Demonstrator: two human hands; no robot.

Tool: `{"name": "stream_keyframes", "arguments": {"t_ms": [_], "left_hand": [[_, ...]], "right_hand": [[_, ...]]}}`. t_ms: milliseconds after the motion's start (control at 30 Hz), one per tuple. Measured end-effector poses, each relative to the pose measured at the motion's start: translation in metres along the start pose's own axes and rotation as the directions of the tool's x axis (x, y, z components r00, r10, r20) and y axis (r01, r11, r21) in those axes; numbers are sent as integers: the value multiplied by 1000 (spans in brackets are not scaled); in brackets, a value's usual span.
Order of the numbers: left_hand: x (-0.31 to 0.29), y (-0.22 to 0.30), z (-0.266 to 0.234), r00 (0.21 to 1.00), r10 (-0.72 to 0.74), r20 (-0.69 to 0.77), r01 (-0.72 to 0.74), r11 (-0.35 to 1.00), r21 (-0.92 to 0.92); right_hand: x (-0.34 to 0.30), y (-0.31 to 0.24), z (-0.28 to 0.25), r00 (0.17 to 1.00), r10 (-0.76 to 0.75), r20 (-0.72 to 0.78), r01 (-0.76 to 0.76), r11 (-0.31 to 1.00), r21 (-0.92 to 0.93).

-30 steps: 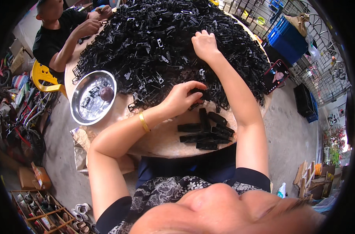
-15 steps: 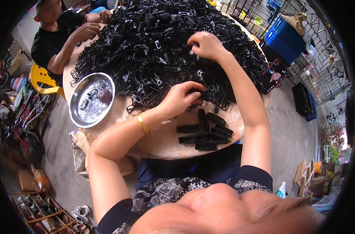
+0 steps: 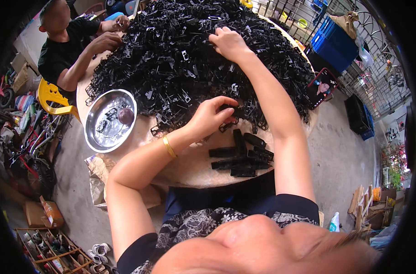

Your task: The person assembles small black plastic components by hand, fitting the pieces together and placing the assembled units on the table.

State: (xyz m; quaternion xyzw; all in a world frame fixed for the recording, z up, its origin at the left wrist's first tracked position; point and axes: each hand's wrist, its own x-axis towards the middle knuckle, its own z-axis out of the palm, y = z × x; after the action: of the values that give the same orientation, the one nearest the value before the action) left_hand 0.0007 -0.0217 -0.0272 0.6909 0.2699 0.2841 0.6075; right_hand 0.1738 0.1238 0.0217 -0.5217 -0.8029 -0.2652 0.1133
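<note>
And here, nearest the person, a small cluster of black blocks point(image 3: 231, 163) lay on the bare near edge of the table point(image 3: 185, 171), apparently the sorted share so far. Just beyond, the left hand point(image 3: 212, 118) was half-curled, thumb and fingers parted, dark pieces right at the tips; whether it gripped one, I couldn't tell. Farther on rose the huge heap of loose black parts point(image 3: 171, 68), so by far the most looked left! Deep into it reached the right hand point(image 3: 228, 42), fingers bent, tips touching the pile, any grip hidden.
</note>
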Motion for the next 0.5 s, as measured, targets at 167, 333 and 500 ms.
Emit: {"name": "stream_keyframes", "arguments": {"t_ms": [167,333,500], "left_hand": [[2,0,-5,996,-73,-54,61,979,-195],[8,3,-19,969,-100,-224,-3,909,-416],[10,9,-23,968,-110,-225,-18,866,-500]], "right_hand": [[-44,8,-24,979,81,-186,-25,958,286],[-94,-14,-57,955,230,-185,-61,768,638],[-124,-41,-71,939,277,205,-263,192,946]]}}
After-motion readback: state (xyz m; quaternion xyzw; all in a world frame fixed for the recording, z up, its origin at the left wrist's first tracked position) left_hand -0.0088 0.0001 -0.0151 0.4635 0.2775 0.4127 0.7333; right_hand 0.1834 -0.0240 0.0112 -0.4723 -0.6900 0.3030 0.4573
